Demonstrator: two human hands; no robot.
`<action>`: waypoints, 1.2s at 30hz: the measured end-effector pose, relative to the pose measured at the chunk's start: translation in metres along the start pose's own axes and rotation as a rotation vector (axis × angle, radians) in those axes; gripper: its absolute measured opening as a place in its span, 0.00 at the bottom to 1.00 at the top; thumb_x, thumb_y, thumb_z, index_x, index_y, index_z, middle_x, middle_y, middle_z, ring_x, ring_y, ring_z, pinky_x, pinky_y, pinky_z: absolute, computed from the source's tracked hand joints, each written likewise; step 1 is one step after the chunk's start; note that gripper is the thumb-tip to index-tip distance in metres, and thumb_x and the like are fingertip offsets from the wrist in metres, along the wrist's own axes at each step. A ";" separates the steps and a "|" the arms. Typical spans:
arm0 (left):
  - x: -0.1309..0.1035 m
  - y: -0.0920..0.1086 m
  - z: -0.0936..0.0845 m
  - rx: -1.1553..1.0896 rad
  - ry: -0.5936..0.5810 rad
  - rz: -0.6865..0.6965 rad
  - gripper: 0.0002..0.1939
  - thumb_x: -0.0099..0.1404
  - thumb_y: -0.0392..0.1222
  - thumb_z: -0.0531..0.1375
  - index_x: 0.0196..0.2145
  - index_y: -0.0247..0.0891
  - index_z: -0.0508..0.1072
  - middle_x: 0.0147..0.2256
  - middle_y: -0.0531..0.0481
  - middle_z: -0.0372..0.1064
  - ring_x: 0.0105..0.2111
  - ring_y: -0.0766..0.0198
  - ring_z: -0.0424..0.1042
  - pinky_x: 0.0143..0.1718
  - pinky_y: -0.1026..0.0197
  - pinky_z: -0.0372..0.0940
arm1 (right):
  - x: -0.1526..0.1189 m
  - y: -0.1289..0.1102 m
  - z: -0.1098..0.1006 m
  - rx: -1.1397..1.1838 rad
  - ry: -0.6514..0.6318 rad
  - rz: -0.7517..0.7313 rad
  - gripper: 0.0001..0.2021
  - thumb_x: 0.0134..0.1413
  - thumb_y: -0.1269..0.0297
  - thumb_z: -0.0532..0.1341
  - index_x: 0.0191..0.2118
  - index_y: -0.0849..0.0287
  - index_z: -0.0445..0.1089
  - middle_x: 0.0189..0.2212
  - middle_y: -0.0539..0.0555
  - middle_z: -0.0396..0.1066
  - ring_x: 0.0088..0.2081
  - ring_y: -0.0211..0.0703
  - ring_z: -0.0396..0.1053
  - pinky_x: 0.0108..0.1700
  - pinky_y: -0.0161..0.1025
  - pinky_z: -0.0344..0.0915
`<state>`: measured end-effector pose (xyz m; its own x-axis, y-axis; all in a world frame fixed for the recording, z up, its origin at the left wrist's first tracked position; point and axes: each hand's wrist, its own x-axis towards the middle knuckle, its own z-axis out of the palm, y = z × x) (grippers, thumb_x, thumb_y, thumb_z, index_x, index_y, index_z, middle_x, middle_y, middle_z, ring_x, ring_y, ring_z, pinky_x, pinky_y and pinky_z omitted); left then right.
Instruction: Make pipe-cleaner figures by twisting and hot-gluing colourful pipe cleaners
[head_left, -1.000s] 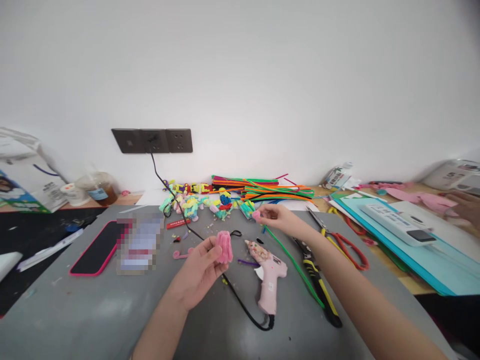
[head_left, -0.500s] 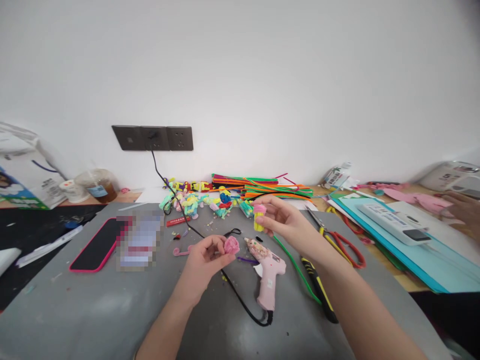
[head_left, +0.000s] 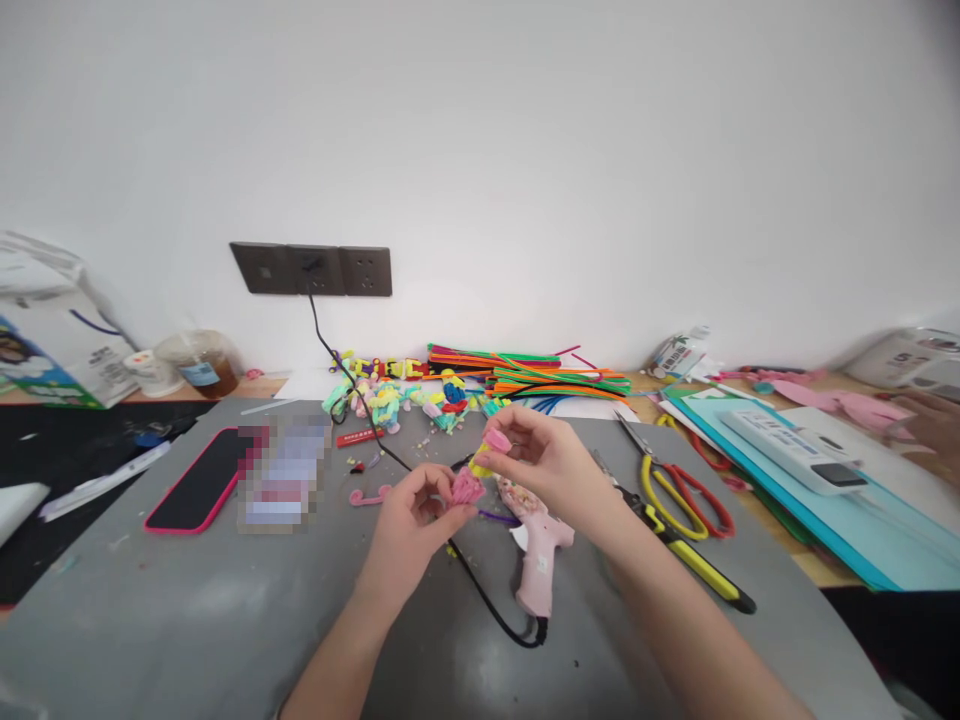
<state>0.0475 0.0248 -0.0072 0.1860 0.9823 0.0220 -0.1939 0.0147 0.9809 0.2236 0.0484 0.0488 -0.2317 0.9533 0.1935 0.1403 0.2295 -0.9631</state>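
My left hand (head_left: 420, 515) pinches a fuzzy pink pipe-cleaner piece (head_left: 469, 488) between thumb and fingers. In the fingertips of my right hand (head_left: 532, 455) is a yellow and pink pipe-cleaner piece (head_left: 481, 460), tilted so its yellow end meets the top of the pink one. Whether the two are stuck together I cannot tell. Just below my right hand, a pink glue gun (head_left: 538, 570) lies on the grey mat (head_left: 247, 620), its front part partly covered by the hand. A small curled pink strip (head_left: 369, 496) rests left of my left hand.
Pipe cleaners (head_left: 555, 378) and colourful fuzzy pieces (head_left: 390, 400) lie along the wall. At right are scissors (head_left: 679, 490), a black and yellow tool (head_left: 709, 570), a white power strip (head_left: 795, 450) and another person's hand (head_left: 930, 425). A phone (head_left: 199, 480) and the gun's black cord (head_left: 480, 590) are left.
My right hand has moved left and down, bringing the yellow and pink piece onto the pink piece. The black and yellow tool has shifted right. My left hand stays nearly in place.
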 end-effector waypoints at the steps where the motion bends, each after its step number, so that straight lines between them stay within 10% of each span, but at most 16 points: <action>1: 0.000 0.000 0.000 -0.007 0.003 -0.009 0.17 0.52 0.41 0.70 0.25 0.40 0.62 0.33 0.54 0.66 0.36 0.64 0.69 0.38 0.65 0.63 | 0.000 -0.001 0.001 -0.009 -0.006 0.002 0.17 0.50 0.53 0.70 0.29 0.56 0.63 0.26 0.44 0.63 0.27 0.37 0.64 0.32 0.36 0.63; 20: -0.002 -0.001 -0.002 0.043 0.082 0.028 0.11 0.51 0.38 0.70 0.24 0.39 0.69 0.31 0.52 0.72 0.33 0.62 0.70 0.35 0.63 0.65 | -0.005 0.003 0.007 -0.110 -0.002 0.032 0.15 0.51 0.57 0.68 0.28 0.55 0.61 0.23 0.43 0.59 0.25 0.36 0.58 0.27 0.35 0.58; 26: -0.003 -0.005 -0.005 0.035 0.101 0.004 0.09 0.54 0.41 0.70 0.28 0.40 0.72 0.32 0.52 0.76 0.35 0.62 0.74 0.37 0.64 0.67 | -0.007 -0.002 -0.005 -0.102 -0.113 0.057 0.16 0.55 0.56 0.67 0.47 0.53 0.67 0.28 0.45 0.60 0.25 0.37 0.58 0.27 0.35 0.58; 36: -0.009 0.003 -0.004 0.113 0.160 0.052 0.11 0.56 0.44 0.69 0.38 0.41 0.80 0.38 0.47 0.81 0.39 0.56 0.78 0.44 0.59 0.71 | -0.011 -0.013 -0.017 -0.174 -0.222 0.062 0.05 0.57 0.60 0.65 0.37 0.54 0.71 0.29 0.49 0.67 0.29 0.41 0.64 0.31 0.37 0.62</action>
<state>0.0417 0.0169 -0.0052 0.0210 0.9985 0.0512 -0.0883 -0.0492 0.9949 0.2409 0.0384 0.0622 -0.4199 0.9048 0.0710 0.3198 0.2207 -0.9214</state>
